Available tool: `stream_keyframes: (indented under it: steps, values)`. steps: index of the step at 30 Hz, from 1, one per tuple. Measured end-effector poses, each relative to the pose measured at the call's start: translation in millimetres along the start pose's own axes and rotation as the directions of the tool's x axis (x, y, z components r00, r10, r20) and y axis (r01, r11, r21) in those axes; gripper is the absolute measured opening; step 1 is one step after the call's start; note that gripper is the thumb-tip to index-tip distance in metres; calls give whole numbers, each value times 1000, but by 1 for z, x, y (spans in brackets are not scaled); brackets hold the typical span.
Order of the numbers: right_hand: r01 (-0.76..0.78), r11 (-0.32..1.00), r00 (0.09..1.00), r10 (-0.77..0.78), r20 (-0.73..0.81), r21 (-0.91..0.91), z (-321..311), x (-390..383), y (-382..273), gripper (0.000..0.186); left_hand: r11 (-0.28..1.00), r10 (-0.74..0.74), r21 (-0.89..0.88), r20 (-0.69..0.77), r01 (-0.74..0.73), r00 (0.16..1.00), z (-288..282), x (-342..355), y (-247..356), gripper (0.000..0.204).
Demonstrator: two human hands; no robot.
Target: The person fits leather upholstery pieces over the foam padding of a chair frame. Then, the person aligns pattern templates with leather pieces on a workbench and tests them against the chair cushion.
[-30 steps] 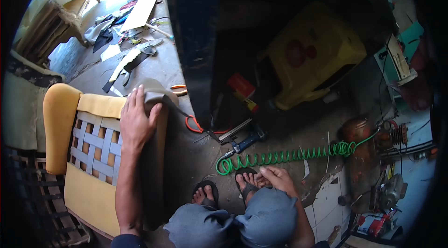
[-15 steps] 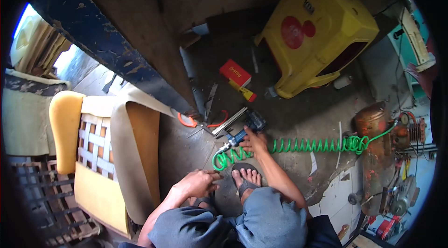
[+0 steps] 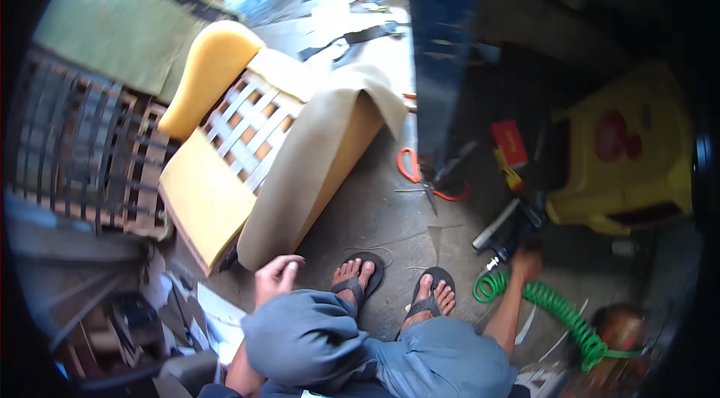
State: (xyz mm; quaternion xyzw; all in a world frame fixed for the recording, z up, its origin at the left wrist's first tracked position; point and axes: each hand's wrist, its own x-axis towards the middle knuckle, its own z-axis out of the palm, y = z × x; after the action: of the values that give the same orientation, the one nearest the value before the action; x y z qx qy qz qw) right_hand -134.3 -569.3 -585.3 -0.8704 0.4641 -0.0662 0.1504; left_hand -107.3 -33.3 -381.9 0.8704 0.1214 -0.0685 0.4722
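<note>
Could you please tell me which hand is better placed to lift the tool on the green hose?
Probably the right hand: it is at the tool, though shadow hides its grip. The left hand is farther away, near the padded chair.

The person wears grey-blue trousers (image 3: 304, 332) and dark strapped sandals (image 3: 351, 287).

Air tool (image 3: 497, 225) farther from scissors (image 3: 428, 187)
</note>
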Motion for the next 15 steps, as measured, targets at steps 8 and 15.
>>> stream_keyframes:
  steps: [8, 15]
  values:
    - [86, 823, 692, -455, 561, 561, -65, -64, -177, 31, 636, -702, -674, -303, 375, 645, -44, -16, -65, 46]
    - [241, 477, 347, -855, 384, 845, -10, -81, -370, 79, 381, -593, -882, -1, 279, 805, -30, -9, -55, 90]
